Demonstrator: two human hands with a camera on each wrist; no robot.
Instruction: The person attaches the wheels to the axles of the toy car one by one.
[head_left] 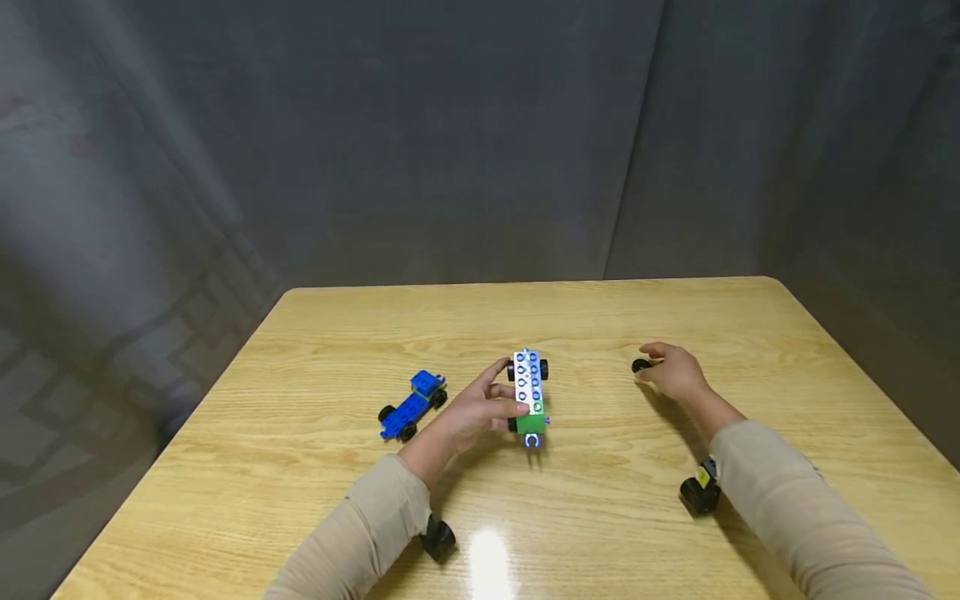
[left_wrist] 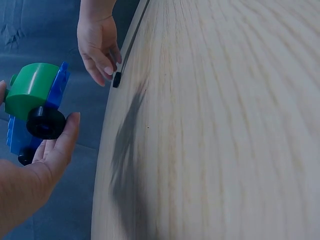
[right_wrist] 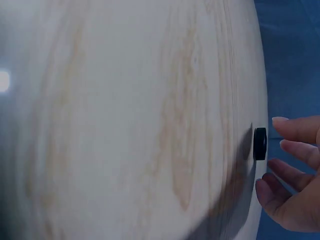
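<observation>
My left hand (head_left: 472, 414) grips a toy car (head_left: 528, 383) above the table, thumb on top and fingers beneath. The car has a blue base, glare-whitened in the head view, and a green block (left_wrist: 32, 90) at one end. Black wheels (left_wrist: 46, 123) sit on its sides; a bare blue peg sticks out at the near right corner. Over on the right, my right hand (head_left: 677, 374) hovers by a loose black wheel (head_left: 641, 365) on the table. In the right wrist view its fingers are spread and bent around the wheel (right_wrist: 260, 144), with a gap visible.
A second blue toy car (head_left: 412, 406) with black wheels stands on the wooden table (head_left: 300, 350), left of my left hand. Dark grey curtains (head_left: 450, 142) hang behind the table and along its sides.
</observation>
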